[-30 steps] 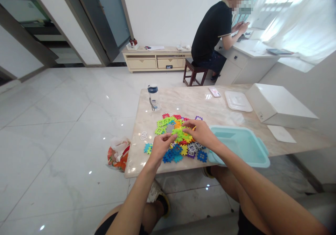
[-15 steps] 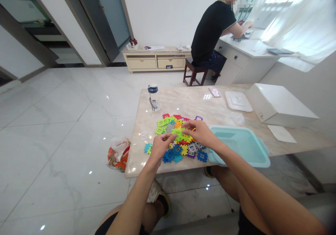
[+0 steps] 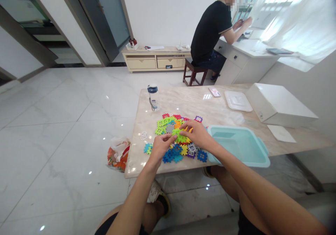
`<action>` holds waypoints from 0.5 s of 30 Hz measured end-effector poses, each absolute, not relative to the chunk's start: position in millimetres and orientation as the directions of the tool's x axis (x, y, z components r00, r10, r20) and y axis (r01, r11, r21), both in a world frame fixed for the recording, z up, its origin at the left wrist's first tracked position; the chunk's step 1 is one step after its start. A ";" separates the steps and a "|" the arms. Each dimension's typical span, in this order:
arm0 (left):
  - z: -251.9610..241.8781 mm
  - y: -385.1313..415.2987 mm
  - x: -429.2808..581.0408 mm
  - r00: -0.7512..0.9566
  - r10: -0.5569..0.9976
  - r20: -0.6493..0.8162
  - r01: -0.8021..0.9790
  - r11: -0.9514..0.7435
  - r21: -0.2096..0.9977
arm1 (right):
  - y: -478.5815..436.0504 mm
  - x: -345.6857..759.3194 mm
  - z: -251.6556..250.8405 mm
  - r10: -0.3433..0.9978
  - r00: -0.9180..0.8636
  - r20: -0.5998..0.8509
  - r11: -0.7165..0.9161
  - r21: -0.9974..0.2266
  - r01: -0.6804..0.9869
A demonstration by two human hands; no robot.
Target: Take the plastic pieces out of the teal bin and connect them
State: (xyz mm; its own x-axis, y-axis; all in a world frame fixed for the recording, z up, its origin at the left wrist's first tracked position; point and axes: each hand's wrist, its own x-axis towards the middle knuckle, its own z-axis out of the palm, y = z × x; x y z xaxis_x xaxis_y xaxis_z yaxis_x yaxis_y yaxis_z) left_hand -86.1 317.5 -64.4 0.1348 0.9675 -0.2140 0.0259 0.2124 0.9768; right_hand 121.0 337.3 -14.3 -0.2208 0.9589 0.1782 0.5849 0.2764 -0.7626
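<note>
Here both forearms reach forward from the bottom of the view and meet over the near part of the tabletop (image 3: 183, 104). The left hand (image 3: 160, 146) comes in from the lower left with its knuckles up and its fingers curled, thumb and forefinger closed on the near left edge of a green piece (image 3: 179, 136). The right hand (image 3: 198, 134) comes in from the lower right, palm down and wrist slightly bent, its fingertips pressed together on the far right side of the same piece. The two hands are close, with only the piece between them.

The green piece is a bright lime, flat plastic shape with notched, toothed edges, and it looks to be built from more than one tile. It sits just over a pile of tiles (image 3: 175, 151) of the same kind in blue, yellow, red, orange, purple, grey and white, spread on the tabletop near its front edge. Whether the piece rests on the pile or is lifted clear cannot be told.

A pale teal bin (image 3: 246, 154) stands just right of the right hand, at the front edge. A clear bottle (image 3: 153, 98) with a dark cap stands upright beyond the pile.
</note>
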 end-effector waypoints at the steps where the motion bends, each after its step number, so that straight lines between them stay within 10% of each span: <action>1: -64.5 317.5 -86.0 0.149 0.967 -0.208 0.034 0.205 0.978 | 337.3 120.4 -14.6 0.957 -0.223 0.183 0.283 -0.751 0.597; 15: -55.1 316.2 -85.7 0.068 0.969 -0.237 -0.015 0.238 0.971 | 322.6 123.9 -6.4 0.892 -0.415 0.179 0.428 -0.629 0.649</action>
State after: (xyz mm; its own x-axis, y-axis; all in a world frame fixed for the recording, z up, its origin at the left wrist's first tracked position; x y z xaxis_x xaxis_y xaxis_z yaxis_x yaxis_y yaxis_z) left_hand -85.7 316.2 -55.1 0.0679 0.9692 -0.2368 -0.0147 0.2383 0.9711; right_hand 123.9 322.6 -6.4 -0.4150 0.8922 0.1785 0.6488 0.4277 -0.6294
